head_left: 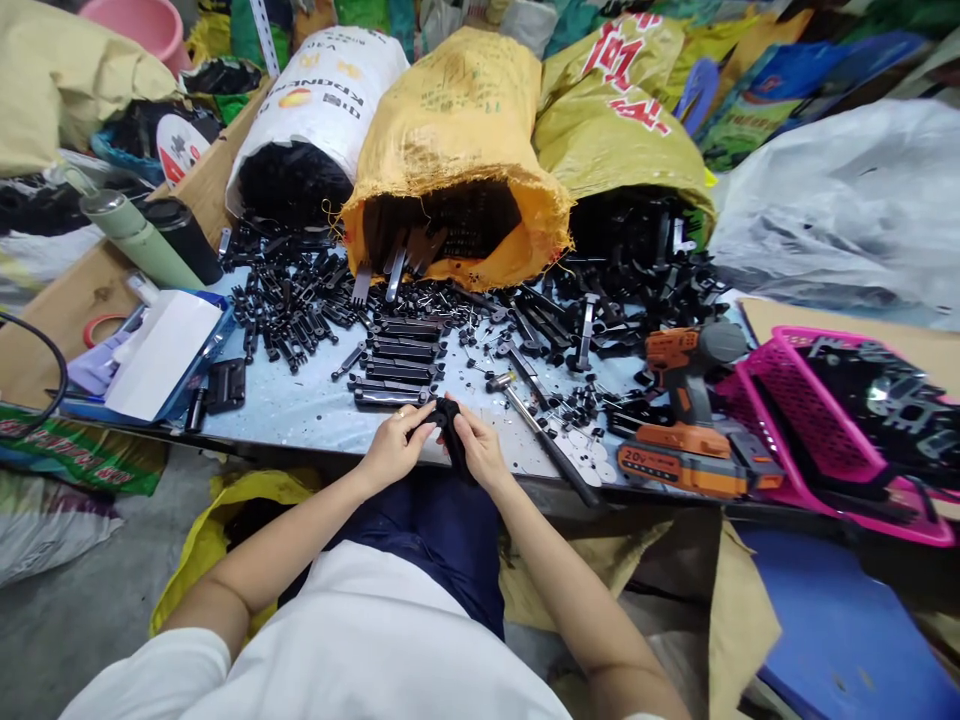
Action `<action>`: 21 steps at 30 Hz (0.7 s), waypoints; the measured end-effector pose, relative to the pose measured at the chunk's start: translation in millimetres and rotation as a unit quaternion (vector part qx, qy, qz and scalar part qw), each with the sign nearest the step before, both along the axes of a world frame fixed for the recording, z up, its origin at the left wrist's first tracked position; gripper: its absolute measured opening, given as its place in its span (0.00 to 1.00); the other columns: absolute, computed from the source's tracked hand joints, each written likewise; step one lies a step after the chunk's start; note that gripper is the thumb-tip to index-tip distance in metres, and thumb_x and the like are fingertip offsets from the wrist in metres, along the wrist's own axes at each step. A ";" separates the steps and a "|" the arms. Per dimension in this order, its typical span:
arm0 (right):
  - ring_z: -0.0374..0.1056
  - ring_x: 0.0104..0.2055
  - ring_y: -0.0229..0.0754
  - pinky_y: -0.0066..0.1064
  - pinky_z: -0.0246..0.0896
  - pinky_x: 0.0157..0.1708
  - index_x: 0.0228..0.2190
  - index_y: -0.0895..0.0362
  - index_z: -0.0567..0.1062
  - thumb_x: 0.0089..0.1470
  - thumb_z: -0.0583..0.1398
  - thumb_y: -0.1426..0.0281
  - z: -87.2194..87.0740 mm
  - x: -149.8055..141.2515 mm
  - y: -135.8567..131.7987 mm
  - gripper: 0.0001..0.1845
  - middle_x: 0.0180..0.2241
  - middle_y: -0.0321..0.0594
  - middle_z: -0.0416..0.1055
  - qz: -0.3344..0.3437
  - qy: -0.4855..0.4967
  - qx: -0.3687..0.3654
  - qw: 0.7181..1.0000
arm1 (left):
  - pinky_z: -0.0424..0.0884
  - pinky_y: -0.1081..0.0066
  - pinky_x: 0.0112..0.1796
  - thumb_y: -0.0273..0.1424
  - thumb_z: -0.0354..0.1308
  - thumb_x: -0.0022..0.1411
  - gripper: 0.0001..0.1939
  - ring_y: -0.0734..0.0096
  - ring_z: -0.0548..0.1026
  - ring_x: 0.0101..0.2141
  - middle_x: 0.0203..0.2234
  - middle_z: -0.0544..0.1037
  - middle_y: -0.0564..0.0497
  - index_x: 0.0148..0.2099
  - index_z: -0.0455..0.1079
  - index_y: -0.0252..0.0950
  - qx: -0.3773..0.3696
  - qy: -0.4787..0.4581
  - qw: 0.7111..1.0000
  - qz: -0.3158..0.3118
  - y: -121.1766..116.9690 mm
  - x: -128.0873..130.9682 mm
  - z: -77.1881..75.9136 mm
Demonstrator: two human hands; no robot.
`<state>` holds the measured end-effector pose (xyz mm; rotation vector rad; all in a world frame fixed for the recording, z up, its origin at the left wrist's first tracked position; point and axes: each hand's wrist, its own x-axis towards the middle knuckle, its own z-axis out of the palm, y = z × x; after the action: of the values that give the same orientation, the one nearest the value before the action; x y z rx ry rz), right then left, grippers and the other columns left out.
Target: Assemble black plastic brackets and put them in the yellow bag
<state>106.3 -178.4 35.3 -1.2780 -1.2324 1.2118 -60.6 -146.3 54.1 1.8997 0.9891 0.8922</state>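
At the front edge of the table, both my hands are closed on black plastic parts. My left hand (396,443) pinches one end, and my right hand (480,446) grips a longer black plastic part (454,447) that points down toward my lap. The two meet between my fingertips; whether they are joined I cannot tell. Just beyond lies a stack of long black assembled pieces (401,362), side by side. A hammer (541,430) with a dark handle rests to the right of my right hand, near small black parts and pale round discs (589,452).
Three open sacks, white (319,100), orange (450,120) and yellow (622,120), spill black parts across the back. An orange cordless drill (686,410) and a pink basket (817,420) stand right. Left are a green bottle (142,240) and a blue tray with paper (161,355).
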 end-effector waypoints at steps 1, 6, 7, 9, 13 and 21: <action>0.65 0.24 0.32 0.27 0.66 0.23 0.56 0.55 0.64 0.57 0.53 0.56 0.1 5.9 0.4 0.29 0.35 0.41 0.68 0.019 -0.026 0.031 0.999 | 0.68 0.68 0.43 0.32 0.49 0.64 0.19 0.68 0.72 0.39 0.36 0.73 0.45 0.55 0.67 0.31 0.012 0.016 1.000 -0.002 -1.4 -1.0 1.7; 0.64 0.27 0.30 0.25 0.67 0.25 0.56 0.51 0.65 0.55 0.58 0.62 -1.3 14.3 3.2 0.27 0.43 0.42 0.65 0.059 -0.111 0.113 0.986 | 0.69 0.69 0.41 0.33 0.47 0.66 0.18 0.70 0.72 0.37 0.37 0.73 0.46 0.55 0.67 0.35 0.044 0.035 0.997 0.044 -8.2 5.9 -1.3; 0.64 0.28 0.31 0.25 0.67 0.25 0.56 0.51 0.64 0.56 0.56 0.61 -1.2 8.4 2.2 0.27 0.43 0.43 0.65 0.031 -0.110 0.113 0.987 | 0.69 0.69 0.42 0.34 0.46 0.66 0.18 0.69 0.72 0.38 0.38 0.73 0.45 0.55 0.66 0.35 0.047 0.024 0.996 0.067 -9.4 10.0 -2.3; 0.66 0.30 0.33 0.26 0.68 0.28 0.57 0.52 0.62 0.58 0.53 0.60 0.1 -7.7 -3.8 0.27 0.44 0.44 0.66 -0.043 -0.116 0.109 0.986 | 0.69 0.67 0.43 0.34 0.43 0.67 0.19 0.68 0.72 0.39 0.40 0.73 0.43 0.56 0.65 0.35 0.049 0.000 0.993 0.109 -13.7 17.2 -1.9; 0.66 0.45 0.40 0.33 0.64 0.47 0.57 0.56 0.63 0.59 0.52 0.58 2.7 -35.2 -16.5 0.27 0.47 0.46 0.68 -0.085 -0.177 0.141 0.970 | 0.67 0.61 0.47 0.36 0.42 0.67 0.20 0.63 0.70 0.45 0.45 0.73 0.42 0.55 0.66 0.37 0.062 0.002 0.993 0.100 -23.1 14.0 -0.9; 0.68 0.46 0.43 0.30 0.62 0.43 0.57 0.57 0.62 0.57 0.51 0.51 9.8 -10.6 -5.1 0.33 0.47 0.45 0.70 0.047 -0.411 0.039 0.910 | 0.75 0.62 0.34 0.41 0.49 0.60 0.25 0.68 0.75 0.28 0.32 0.73 0.50 0.56 0.59 0.36 -0.254 -0.070 0.951 0.162 4.8 3.7 -60.5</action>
<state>95.8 -183.5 45.1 -1.7604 -1.9273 0.6598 -56.9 -141.4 -6.4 1.2476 1.3183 0.8392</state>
